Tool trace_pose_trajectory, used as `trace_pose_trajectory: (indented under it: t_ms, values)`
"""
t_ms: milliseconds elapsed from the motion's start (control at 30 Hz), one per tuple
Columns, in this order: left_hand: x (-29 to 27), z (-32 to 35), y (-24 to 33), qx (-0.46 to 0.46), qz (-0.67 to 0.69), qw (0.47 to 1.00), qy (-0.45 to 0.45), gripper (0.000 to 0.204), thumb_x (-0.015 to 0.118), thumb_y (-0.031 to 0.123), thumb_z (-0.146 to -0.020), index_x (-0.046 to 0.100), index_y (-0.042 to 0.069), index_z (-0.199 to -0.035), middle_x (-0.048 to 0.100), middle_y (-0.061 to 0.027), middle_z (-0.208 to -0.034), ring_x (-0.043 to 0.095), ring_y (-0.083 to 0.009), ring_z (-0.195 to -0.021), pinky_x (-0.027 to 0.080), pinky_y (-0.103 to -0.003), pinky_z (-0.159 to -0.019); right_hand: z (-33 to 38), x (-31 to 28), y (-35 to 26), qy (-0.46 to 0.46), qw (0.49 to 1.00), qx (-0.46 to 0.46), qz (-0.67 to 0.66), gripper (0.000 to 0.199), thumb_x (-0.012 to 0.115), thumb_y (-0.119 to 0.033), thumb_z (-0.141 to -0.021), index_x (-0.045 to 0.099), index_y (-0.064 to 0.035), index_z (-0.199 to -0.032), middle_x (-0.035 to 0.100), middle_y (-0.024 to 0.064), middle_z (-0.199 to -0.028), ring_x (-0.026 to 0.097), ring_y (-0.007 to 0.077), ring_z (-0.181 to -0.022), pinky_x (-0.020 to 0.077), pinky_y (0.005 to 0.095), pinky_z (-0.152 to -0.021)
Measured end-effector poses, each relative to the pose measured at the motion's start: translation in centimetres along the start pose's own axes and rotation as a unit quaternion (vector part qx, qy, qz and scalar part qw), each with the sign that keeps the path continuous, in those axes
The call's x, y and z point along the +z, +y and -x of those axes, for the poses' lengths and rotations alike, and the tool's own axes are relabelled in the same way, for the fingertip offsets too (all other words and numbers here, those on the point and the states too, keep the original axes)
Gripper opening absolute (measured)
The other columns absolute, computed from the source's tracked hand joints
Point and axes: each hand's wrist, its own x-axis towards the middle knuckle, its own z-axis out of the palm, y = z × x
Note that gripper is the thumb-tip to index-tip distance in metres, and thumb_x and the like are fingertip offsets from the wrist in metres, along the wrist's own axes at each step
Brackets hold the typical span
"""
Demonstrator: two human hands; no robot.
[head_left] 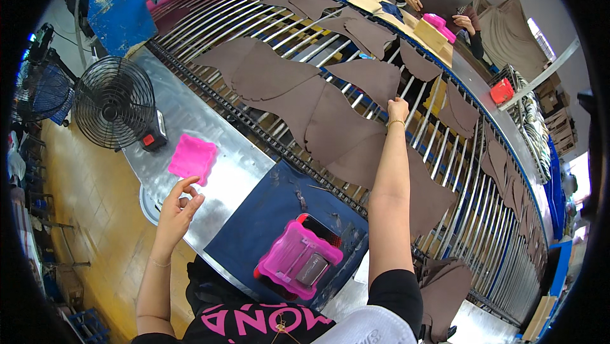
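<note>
Out over the roller rack, my right hand [398, 110] is closed at the corner of a flat brown piece [368, 77], apparently cut leather, its fingertips pinching the edge. More brown cut pieces [346, 125] overlap on the rollers beneath my right forearm. My left hand [178, 212] hovers at the metal table's edge with nothing in it, index finger stretched out and thumb apart. Just beyond its fingertips lies a pink, wavy-edged square tray [192, 156]. A second pink tray [300, 256], closer to my body, sits over a red-and-black object and holds a small metallic box [313, 269].
A black fan [114, 102] stands at the left of the metal table [238, 175]. Dark blue sheeting [238, 233] covers its near part. The roller rack [438, 147] curves off to the right. Across it, a person [445, 1] handles a dark piece beside a pink tray [438, 25].
</note>
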Motion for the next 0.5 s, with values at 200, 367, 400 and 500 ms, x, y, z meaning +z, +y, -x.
trace_pose_trajectory:
  t_ms: [200,367,400,500]
  values:
    - [0.3,0.2,0.2,0.003,-0.014,1.000,-0.005,0.041,0.066,0.014,-0.087,0.053,0.007,-0.125,0.050,0.0008,-0.092,0.039,-0.0002,-0.057,0.031,-0.016,-0.049,5.0,-2.4,-3.1,0.026,0.995,-0.021,0.098,0.037,0.064,-0.018,-0.080,0.062,-0.0115,-0.116,0.064,0.0157,-0.111,0.059,0.0321,-0.108,0.0409,0.0521,-0.093]
    - [1.5,-1.5,0.5,0.024,-0.019,0.999,-0.042,0.041,0.065,0.014,-0.087,0.053,0.007,-0.125,0.051,0.0014,-0.091,0.040,-0.0005,-0.058,0.032,-0.016,-0.049,6.0,-8.7,-1.7,0.054,0.985,-0.097,0.133,0.037,0.068,-0.028,-0.080,0.062,-0.0183,-0.115,0.057,0.0109,-0.120,0.053,0.0303,-0.114,0.0369,0.0535,-0.094]
    - [1.8,-1.9,0.8,0.034,-0.029,0.998,-0.051,0.041,0.065,0.014,-0.087,0.053,0.007,-0.125,0.051,0.0016,-0.091,0.040,-0.0005,-0.058,0.032,-0.016,-0.049,6.4,-11.0,-0.7,0.051,0.980,-0.134,0.137,0.036,0.067,-0.028,-0.080,0.064,-0.0136,-0.112,0.060,0.0132,-0.112,0.055,0.0302,-0.109,0.0406,0.0473,-0.092]
    - [2.7,-2.6,1.2,0.055,-0.008,0.994,-0.095,0.039,0.065,0.014,-0.087,0.054,0.007,-0.124,0.051,0.0021,-0.090,0.040,-0.0005,-0.057,0.032,-0.016,-0.049,9.8,-19.5,2.7,0.034,0.961,-0.237,0.136,0.036,0.066,-0.028,-0.081,0.066,-0.0051,-0.108,0.065,0.0162,-0.099,0.060,0.0279,-0.094,0.0461,0.0354,-0.084]
